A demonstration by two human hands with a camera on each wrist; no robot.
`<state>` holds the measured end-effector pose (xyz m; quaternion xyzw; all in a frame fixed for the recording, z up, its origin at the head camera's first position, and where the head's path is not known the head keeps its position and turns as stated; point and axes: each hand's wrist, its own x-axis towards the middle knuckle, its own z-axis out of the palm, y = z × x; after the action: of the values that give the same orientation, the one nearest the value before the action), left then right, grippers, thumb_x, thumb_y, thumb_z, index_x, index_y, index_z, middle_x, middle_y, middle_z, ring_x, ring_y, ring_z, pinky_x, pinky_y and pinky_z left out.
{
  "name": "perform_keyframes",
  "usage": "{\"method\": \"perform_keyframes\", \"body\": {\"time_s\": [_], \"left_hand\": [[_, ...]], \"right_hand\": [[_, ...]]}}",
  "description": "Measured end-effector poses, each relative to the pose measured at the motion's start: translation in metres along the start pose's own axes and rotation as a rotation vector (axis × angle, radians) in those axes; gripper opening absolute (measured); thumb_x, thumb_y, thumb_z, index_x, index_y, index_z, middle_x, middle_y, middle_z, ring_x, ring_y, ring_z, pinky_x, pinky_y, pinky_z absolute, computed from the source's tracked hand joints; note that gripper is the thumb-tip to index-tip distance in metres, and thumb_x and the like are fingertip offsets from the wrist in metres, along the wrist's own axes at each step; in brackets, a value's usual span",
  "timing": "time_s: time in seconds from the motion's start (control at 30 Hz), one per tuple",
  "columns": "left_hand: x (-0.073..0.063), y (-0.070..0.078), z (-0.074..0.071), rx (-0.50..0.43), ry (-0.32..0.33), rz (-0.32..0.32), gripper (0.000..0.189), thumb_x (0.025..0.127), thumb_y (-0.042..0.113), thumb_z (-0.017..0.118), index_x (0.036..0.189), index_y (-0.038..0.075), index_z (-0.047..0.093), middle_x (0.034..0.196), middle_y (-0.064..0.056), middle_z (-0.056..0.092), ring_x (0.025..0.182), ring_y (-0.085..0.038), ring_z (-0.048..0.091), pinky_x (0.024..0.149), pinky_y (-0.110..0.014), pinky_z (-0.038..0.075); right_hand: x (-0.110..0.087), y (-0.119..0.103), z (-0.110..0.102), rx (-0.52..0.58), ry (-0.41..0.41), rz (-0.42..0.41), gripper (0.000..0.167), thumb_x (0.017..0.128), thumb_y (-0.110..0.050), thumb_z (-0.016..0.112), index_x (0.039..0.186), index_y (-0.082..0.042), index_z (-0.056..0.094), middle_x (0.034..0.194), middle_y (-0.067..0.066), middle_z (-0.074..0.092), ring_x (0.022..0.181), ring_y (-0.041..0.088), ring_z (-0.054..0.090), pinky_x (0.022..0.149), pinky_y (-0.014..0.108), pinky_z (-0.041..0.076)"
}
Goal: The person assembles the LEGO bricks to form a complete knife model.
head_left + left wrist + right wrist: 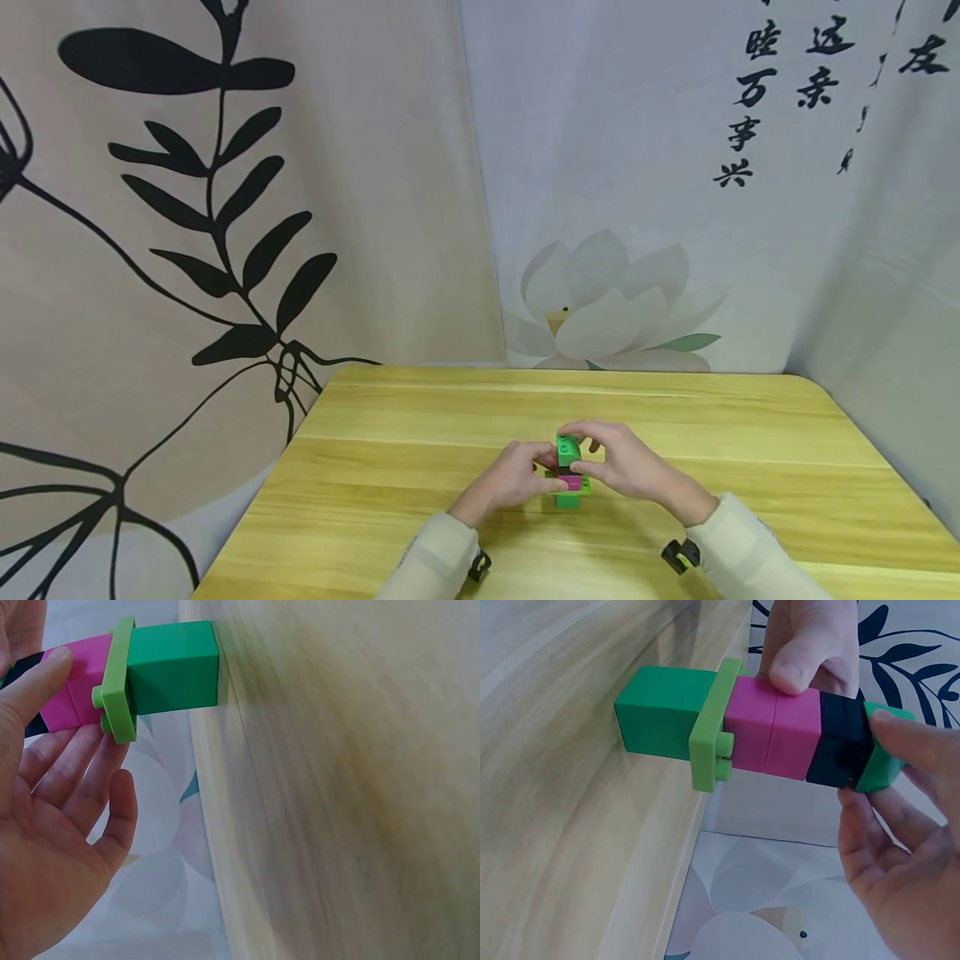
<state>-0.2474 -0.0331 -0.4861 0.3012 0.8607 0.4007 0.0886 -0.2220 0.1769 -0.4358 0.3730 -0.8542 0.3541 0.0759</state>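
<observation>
A stack of toy building bricks stands upright between both hands over the table's middle. From the bottom it has a green brick (664, 712), a wider lime plate (709, 742), pink bricks (772, 727), a black section (838, 739) and a green brick with a curved side (567, 450) on top. My left hand (512, 477) grips the pink bricks, thumb on the near face and fingers behind. With thumb and fingers, my right hand (626, 462) pinches the top green brick, some fingertips close to the black section. Whether the bottom brick touches the table cannot be told.
The light wooden table (360, 500) spreads around the hands. Behind it hangs a pale cloth backdrop (405, 208) with printed plants, a lotus and writing. Black wrist devices (680, 556) sit at both sleeves.
</observation>
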Motion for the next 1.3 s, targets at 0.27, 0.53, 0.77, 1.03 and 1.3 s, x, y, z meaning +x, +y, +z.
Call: {"method": "perform_keyframes", "body": {"time_s": [0.27,0.53,0.77,1.03,1.3], "left_hand": [[0.0,0.0,0.0,-0.02,0.002,0.012,0.022,0.081,0.034,0.075,0.098,0.023,0.067,0.089,0.016,0.066,0.085,-0.001,0.059,0.076,-0.024,0.048],[0.0,0.002,-0.002,-0.012,-0.005,0.015,0.023,0.081,0.033,0.075,0.098,0.021,0.066,0.089,0.016,0.066,0.084,-0.001,0.059,0.072,-0.021,0.047],[0.0,0.001,-0.001,-0.002,0.0,0.01,0.023,0.08,0.034,0.075,0.097,0.021,0.066,0.089,0.016,0.066,0.083,-0.001,0.059,0.072,-0.021,0.047],[0.0,0.0,0.001,-0.014,0.004,0.017,0.023,0.08,0.033,0.076,0.098,0.021,0.067,0.089,0.015,0.066,0.084,-0.002,0.06,0.075,-0.023,0.048],[0.001,-0.001,0.001,-0.027,0.002,0.025,0.023,0.08,0.033,0.075,0.099,0.022,0.067,0.089,0.015,0.067,0.084,-0.003,0.061,0.076,-0.024,0.048]], "right_hand": [[0.004,0.0,-0.004,-0.012,-0.031,-0.007,0.04,0.079,-0.01,0.077,0.116,-0.013,0.061,0.101,-0.01,0.064,0.087,0.007,0.058,0.072,0.031,0.051],[0.009,0.0,-0.006,0.007,-0.068,0.001,0.04,0.079,-0.011,0.077,0.116,-0.009,0.061,0.097,-0.01,0.066,0.086,0.007,0.061,0.075,0.032,0.051],[0.009,0.004,-0.006,0.019,-0.08,0.002,0.041,0.079,-0.013,0.078,0.116,-0.01,0.061,0.093,-0.012,0.066,0.084,0.006,0.061,0.074,0.033,0.051],[0.01,0.005,-0.009,0.048,-0.115,0.059,0.038,0.081,-0.016,0.076,0.116,-0.012,0.061,0.089,-0.014,0.065,0.084,0.006,0.061,0.075,0.035,0.05],[0.01,0.005,-0.009,0.029,-0.113,0.069,0.039,0.082,-0.018,0.075,0.117,-0.012,0.06,0.089,-0.014,0.065,0.084,0.006,0.06,0.073,0.034,0.049]]}}
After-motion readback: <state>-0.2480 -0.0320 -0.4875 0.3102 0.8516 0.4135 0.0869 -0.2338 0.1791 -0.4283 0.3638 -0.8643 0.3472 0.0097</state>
